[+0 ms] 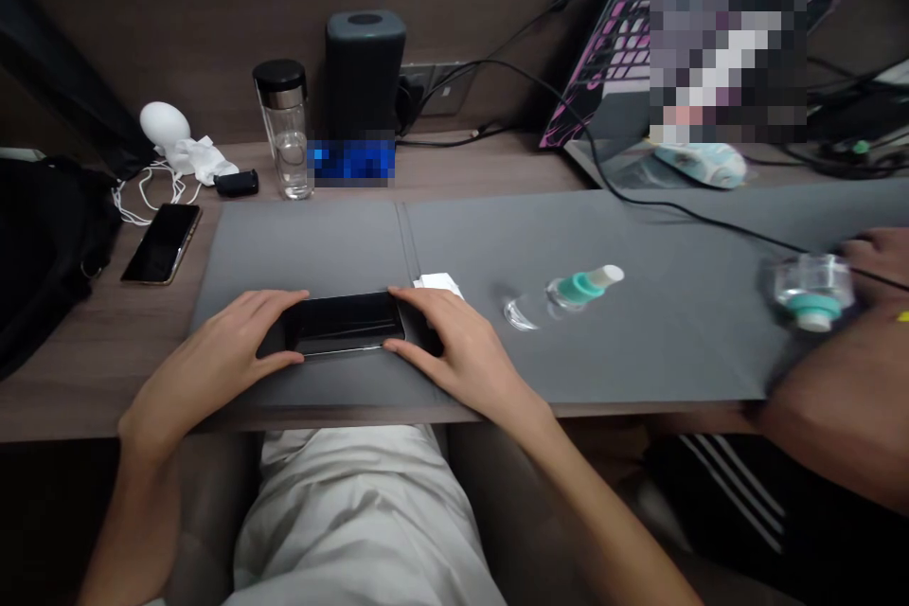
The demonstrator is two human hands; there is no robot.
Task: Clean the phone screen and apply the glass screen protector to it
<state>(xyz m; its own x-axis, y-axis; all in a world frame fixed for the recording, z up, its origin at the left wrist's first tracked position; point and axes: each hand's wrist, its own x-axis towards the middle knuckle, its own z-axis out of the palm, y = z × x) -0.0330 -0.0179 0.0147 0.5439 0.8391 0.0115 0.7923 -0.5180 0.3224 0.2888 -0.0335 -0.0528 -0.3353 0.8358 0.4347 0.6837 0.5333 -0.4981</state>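
A black smartphone (pixel 345 322) lies sideways low over the grey desk mat (pixel 298 237), its dark screen facing up. My left hand (pixel 234 336) grips its left end, fingers on the far edge and thumb on the near edge. At the right end, my right hand (pixel 461 341) pinches the phone the same way. Whether the phone touches the mat, I cannot tell. Just behind my right hand is a small white piece of paper (pixel 438 284), partly covered. To the right is a clear bottle (pixel 532 308) with a teal collar and white cap.
A co-worker's arm (pixel 852 379) is at the right by a second teal-collared bottle (pixel 813 279). A cable (pixel 682 204) crosses the mat. Behind are a glass tumbler (pixel 291 147), a dark speaker-like box (pixel 365 76), a laptop (pixel 611 114) and a mouse (pixel 703 164). Another phone (pixel 163 244) lies left.
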